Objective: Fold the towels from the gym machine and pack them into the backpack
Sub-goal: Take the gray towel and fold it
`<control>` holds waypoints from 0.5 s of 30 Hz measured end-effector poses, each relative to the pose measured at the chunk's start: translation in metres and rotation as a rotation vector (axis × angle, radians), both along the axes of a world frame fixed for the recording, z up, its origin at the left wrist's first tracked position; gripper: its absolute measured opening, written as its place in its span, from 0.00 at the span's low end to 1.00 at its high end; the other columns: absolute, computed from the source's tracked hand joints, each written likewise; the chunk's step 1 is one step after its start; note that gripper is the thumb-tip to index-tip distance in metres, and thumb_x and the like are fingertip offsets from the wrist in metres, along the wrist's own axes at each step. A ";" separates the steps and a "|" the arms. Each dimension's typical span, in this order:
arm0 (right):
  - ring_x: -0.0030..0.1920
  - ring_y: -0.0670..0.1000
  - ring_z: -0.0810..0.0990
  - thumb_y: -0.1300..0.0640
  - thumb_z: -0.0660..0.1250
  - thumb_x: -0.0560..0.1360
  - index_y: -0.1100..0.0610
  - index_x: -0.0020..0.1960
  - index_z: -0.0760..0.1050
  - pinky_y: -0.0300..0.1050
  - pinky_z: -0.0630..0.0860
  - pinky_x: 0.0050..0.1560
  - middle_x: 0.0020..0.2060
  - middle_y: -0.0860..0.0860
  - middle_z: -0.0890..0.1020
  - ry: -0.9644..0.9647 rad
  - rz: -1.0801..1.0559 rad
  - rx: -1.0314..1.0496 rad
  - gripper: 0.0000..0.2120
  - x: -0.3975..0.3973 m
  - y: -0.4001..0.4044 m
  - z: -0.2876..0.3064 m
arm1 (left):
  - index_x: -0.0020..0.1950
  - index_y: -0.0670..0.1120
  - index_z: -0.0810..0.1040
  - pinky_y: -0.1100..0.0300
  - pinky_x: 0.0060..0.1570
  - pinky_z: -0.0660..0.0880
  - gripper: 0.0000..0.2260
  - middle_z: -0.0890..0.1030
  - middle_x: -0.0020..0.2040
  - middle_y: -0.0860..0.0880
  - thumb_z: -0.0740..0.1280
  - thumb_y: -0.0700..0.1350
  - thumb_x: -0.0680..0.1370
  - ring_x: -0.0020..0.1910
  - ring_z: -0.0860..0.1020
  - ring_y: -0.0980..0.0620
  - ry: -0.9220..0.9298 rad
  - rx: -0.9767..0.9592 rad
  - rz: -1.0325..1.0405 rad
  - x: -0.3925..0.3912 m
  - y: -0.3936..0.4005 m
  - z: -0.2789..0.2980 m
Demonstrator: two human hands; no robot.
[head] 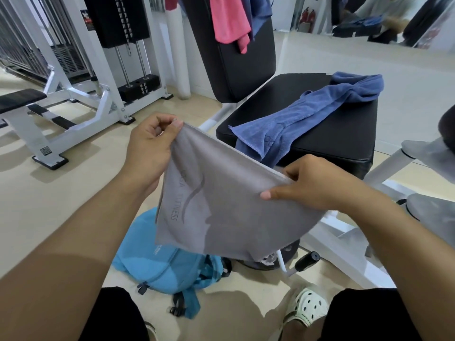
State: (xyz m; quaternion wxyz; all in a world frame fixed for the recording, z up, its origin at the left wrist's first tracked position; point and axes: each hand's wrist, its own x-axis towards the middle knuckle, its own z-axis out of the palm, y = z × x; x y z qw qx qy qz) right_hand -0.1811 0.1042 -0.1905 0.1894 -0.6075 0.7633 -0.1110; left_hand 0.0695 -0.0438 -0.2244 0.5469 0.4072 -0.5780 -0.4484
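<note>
Grey towel (221, 205) hangs pinched at its top corners between left hand (150, 146) and right hand (312, 183), top edge running hand to hand, directly above the blue backpack (157, 267) (on the floor).

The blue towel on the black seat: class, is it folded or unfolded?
Unfolded. The blue towel lies loose and rumpled across the seat, one end bunched near the back, the other hanging over the front edge.

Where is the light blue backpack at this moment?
In the head view, the light blue fabric backpack lies on the floor at lower centre, below the grey towel held in both hands, in front of the black padded seat.
</note>
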 end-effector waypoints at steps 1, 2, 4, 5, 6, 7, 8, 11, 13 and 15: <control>0.28 0.48 0.71 0.30 0.75 0.63 0.52 0.30 0.72 0.44 0.68 0.32 0.23 0.45 0.72 -0.014 -0.005 -0.017 0.26 -0.003 0.000 0.001 | 0.44 0.55 0.82 0.57 0.51 0.73 0.05 0.81 0.42 0.55 0.70 0.47 0.80 0.45 0.76 0.56 0.000 0.018 0.018 0.002 -0.003 -0.002; 0.28 0.49 0.70 0.32 0.76 0.64 0.54 0.31 0.71 0.44 0.68 0.31 0.25 0.46 0.72 -0.036 -0.008 -0.041 0.27 -0.006 0.001 0.002 | 0.44 0.54 0.82 0.57 0.50 0.72 0.05 0.81 0.42 0.54 0.70 0.47 0.80 0.45 0.76 0.56 -0.005 0.042 0.035 0.004 -0.005 -0.004; 0.29 0.46 0.73 0.38 0.78 0.66 0.53 0.35 0.75 0.42 0.69 0.33 0.27 0.46 0.77 -0.114 -0.019 -0.100 0.21 -0.014 0.002 0.006 | 0.45 0.54 0.82 0.57 0.50 0.72 0.05 0.81 0.43 0.54 0.70 0.47 0.80 0.45 0.76 0.55 -0.020 0.104 0.060 0.008 -0.010 -0.010; 0.29 0.45 0.75 0.40 0.79 0.66 0.52 0.37 0.78 0.41 0.70 0.33 0.29 0.46 0.81 -0.171 -0.034 -0.138 0.18 -0.017 0.002 0.008 | 0.44 0.53 0.82 0.55 0.50 0.72 0.05 0.81 0.43 0.54 0.70 0.47 0.80 0.46 0.76 0.54 -0.023 0.146 0.065 0.009 -0.012 -0.013; 0.29 0.43 0.76 0.42 0.80 0.66 0.52 0.38 0.80 0.41 0.71 0.33 0.31 0.46 0.82 -0.229 -0.057 -0.186 0.16 -0.020 0.003 0.010 | 0.44 0.53 0.82 0.54 0.50 0.73 0.05 0.81 0.43 0.53 0.70 0.46 0.80 0.47 0.76 0.53 -0.029 0.192 0.060 0.010 -0.014 -0.015; 0.29 0.42 0.76 0.43 0.80 0.66 0.53 0.39 0.81 0.41 0.72 0.32 0.32 0.47 0.83 -0.277 -0.091 -0.246 0.15 -0.022 0.002 0.011 | 0.44 0.52 0.82 0.53 0.49 0.73 0.06 0.81 0.44 0.51 0.70 0.46 0.80 0.47 0.76 0.51 -0.037 0.236 0.041 0.011 -0.015 -0.017; 0.29 0.42 0.76 0.44 0.81 0.66 0.53 0.39 0.81 0.41 0.73 0.31 0.32 0.47 0.83 -0.313 -0.137 -0.317 0.15 -0.025 0.001 0.012 | 0.44 0.50 0.82 0.52 0.48 0.74 0.06 0.81 0.45 0.50 0.69 0.45 0.81 0.47 0.76 0.50 -0.042 0.270 0.014 0.011 -0.015 -0.017; 0.32 0.46 0.78 0.45 0.83 0.63 0.55 0.38 0.79 0.47 0.77 0.34 0.32 0.48 0.81 -0.473 -0.298 -0.509 0.18 -0.033 -0.002 0.012 | 0.47 0.46 0.81 0.56 0.43 0.78 0.05 0.82 0.47 0.46 0.68 0.43 0.81 0.45 0.79 0.49 -0.023 0.298 -0.061 0.009 -0.014 -0.014; 0.34 0.51 0.78 0.46 0.84 0.62 0.53 0.37 0.76 0.50 0.78 0.36 0.31 0.49 0.80 -0.610 -0.356 -0.560 0.19 -0.039 -0.004 0.011 | 0.48 0.45 0.81 0.59 0.40 0.79 0.05 0.83 0.47 0.46 0.67 0.43 0.82 0.41 0.80 0.50 -0.001 0.292 -0.096 0.006 -0.012 -0.011; 0.33 0.51 0.77 0.47 0.83 0.63 0.52 0.37 0.76 0.47 0.75 0.34 0.30 0.48 0.78 -0.635 -0.363 -0.538 0.18 -0.042 -0.004 0.011 | 0.48 0.44 0.81 0.60 0.40 0.79 0.05 0.83 0.45 0.47 0.67 0.43 0.82 0.39 0.81 0.52 0.005 0.309 -0.130 0.004 -0.010 -0.010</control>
